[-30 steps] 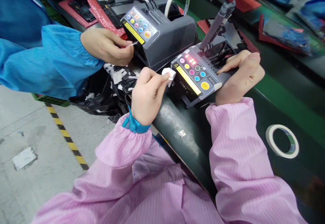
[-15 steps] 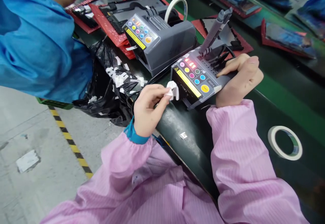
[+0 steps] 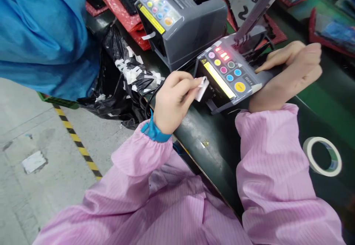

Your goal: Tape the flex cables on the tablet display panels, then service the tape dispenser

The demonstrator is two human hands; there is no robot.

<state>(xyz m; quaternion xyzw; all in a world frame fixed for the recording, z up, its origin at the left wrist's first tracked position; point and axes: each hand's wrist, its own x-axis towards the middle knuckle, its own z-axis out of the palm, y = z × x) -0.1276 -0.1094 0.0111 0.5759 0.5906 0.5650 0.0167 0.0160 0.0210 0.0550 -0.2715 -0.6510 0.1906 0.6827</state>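
Observation:
My left hand (image 3: 174, 102), with a blue strap at the wrist, pinches a folded piece of white tape (image 3: 203, 89) between thumb and fingertips. The tape is just in front of the dark outlet of a grey electric tape dispenser (image 3: 251, 89) with a lit red display. My right hand (image 3: 290, 73) is bent round the dispenser's right rear side. One finger reaches onto its top behind the button panel, while the other fingers are curled together and partly hidden. Whatever they may hold is out of sight. A ridged grey arm (image 3: 255, 13) stands raised on the dispenser.
A second tape dispenser (image 3: 191, 26) stands to the left, a white tape strip at its outlet. Tape scraps cling to a black plastic bag (image 3: 111, 100) beside a person's blue sleeve (image 3: 41, 34). A tape roll (image 3: 307, 152) lies at right. Red bubble-wrap (image 3: 133, 32) is behind.
The view has shifted, bringing the dispensers nearer. The white tape in my left hand has turned and looks flatter. My right hand keeps its place at the dispenser.

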